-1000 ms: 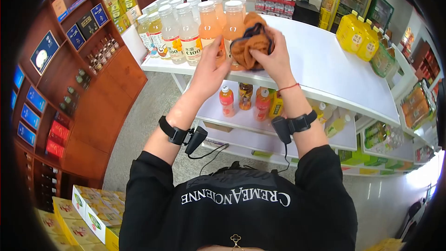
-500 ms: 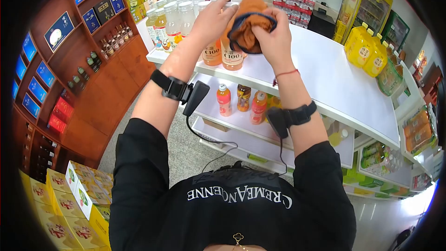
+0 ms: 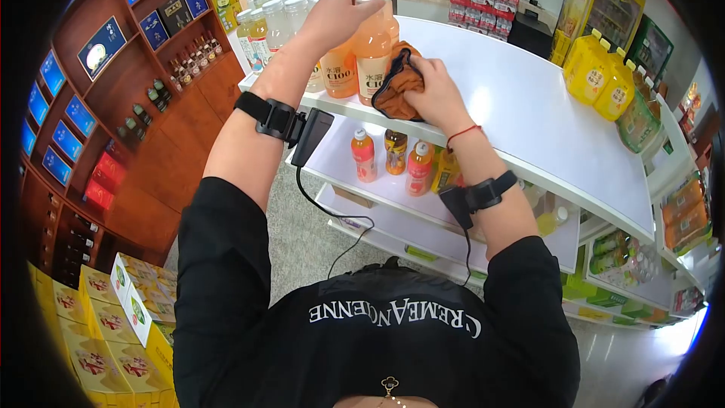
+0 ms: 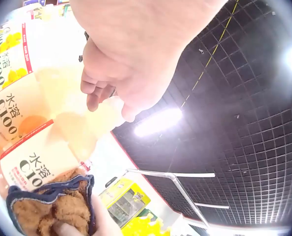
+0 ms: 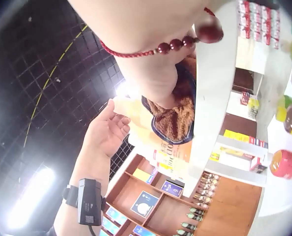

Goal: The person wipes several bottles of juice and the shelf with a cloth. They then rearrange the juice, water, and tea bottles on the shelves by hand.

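The left hand (image 3: 338, 17) holds the cap of the front right orange bottle (image 3: 371, 47) from above. In the left wrist view, that hand's (image 4: 128, 64) thumb and fingers stand on either side of the bottle's top. A brown cloth with dark blue edging (image 3: 400, 91) is gripped in the right hand (image 3: 438, 98), against the lower right side of the same bottle. The cloth (image 4: 62, 206) partly covers the label in the left wrist view. Another orange bottle (image 3: 340, 72) stands just left, beside clear bottles (image 3: 278, 29).
The white counter (image 3: 513, 106) extends right to yellow jugs (image 3: 593, 68). Below it, a shelf holds pink-labelled bottles (image 3: 419, 170) and others. Wooden shelving (image 3: 151, 174) stands at the left, with yellow cartons (image 3: 109, 325) at the lower left. Cables hang from the wrist cameras.
The left hand has risen from the bottles' front to the cap. The right hand raised the cloth to the bottle's upper part, then lowered it along the right side.
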Demonstrator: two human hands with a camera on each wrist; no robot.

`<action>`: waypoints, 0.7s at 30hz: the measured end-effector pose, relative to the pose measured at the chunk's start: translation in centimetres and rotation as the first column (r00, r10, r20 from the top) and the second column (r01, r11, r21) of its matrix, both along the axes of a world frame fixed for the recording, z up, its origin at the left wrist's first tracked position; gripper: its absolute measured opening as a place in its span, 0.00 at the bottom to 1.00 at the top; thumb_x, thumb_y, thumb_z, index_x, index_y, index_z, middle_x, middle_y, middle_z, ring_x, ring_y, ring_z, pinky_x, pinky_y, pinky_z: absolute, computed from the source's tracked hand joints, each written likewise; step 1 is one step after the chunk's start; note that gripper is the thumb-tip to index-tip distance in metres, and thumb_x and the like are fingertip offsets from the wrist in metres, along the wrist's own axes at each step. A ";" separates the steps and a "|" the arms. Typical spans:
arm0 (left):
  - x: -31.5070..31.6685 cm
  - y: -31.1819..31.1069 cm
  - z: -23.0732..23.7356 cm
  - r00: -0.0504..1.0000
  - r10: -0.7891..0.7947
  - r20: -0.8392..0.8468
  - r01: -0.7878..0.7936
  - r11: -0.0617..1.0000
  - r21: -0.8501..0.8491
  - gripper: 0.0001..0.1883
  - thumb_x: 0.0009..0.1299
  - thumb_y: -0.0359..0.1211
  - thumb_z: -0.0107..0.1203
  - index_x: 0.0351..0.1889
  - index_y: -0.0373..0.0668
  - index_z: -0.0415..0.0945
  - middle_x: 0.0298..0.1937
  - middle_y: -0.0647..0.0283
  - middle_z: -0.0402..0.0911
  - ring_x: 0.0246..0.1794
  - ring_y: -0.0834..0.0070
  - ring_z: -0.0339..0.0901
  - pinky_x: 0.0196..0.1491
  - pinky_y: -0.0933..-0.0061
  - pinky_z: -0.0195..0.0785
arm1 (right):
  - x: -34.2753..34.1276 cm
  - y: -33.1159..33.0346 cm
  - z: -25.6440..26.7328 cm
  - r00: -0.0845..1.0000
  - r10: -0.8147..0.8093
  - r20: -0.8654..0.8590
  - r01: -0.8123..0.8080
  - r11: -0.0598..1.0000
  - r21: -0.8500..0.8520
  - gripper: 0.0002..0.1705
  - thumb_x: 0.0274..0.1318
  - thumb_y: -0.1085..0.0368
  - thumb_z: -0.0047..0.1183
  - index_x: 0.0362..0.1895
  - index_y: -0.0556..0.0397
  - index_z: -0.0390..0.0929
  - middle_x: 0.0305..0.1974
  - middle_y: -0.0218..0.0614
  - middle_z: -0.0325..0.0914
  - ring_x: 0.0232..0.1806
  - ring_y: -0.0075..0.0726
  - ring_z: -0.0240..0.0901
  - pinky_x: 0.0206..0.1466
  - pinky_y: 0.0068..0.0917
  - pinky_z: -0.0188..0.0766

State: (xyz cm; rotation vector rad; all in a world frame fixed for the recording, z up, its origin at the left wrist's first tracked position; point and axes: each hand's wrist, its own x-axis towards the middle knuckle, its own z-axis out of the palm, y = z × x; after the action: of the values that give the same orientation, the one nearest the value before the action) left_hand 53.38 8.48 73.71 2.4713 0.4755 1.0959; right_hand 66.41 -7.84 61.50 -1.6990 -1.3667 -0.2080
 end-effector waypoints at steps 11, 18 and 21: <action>1.2 -0.5 -0.7 0.995 0.086 0.046 -0.085 0.996 -0.028 0.37 0.58 0.59 0.62 0.46 0.33 0.69 0.42 0.46 0.80 0.45 0.57 0.79 0.48 0.65 0.70 | -1.0 2.5 4.9 0.995 0.047 0.084 -0.081 0.887 0.454 0.32 0.43 0.65 0.54 0.58 0.47 0.67 0.52 0.48 0.66 0.55 0.53 0.66 0.59 0.39 0.66; 1.3 -1.2 -0.6 0.988 0.145 0.062 -0.145 0.989 -0.008 0.38 0.56 0.60 0.63 0.47 0.33 0.68 0.41 0.47 0.80 0.43 0.58 0.79 0.46 0.64 0.71 | 0.2 -0.3 -0.8 0.998 0.029 0.055 -0.027 0.999 -0.037 0.34 0.41 0.65 0.57 0.58 0.49 0.66 0.52 0.49 0.63 0.51 0.59 0.69 0.56 0.41 0.69; 1.1 -1.4 -0.5 0.985 0.164 0.059 -0.166 0.986 0.033 0.36 0.57 0.59 0.62 0.46 0.34 0.69 0.39 0.49 0.80 0.41 0.60 0.79 0.44 0.66 0.71 | 1.4 0.2 0.3 0.995 0.041 0.090 -0.040 0.999 -0.009 0.30 0.42 0.66 0.55 0.56 0.45 0.71 0.48 0.48 0.68 0.48 0.56 0.70 0.55 0.41 0.69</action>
State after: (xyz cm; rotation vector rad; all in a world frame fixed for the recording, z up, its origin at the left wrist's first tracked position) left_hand 54.46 7.04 73.23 2.4620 0.6586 1.2459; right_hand 67.85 -7.67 61.77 -1.6835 -1.4688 -0.2599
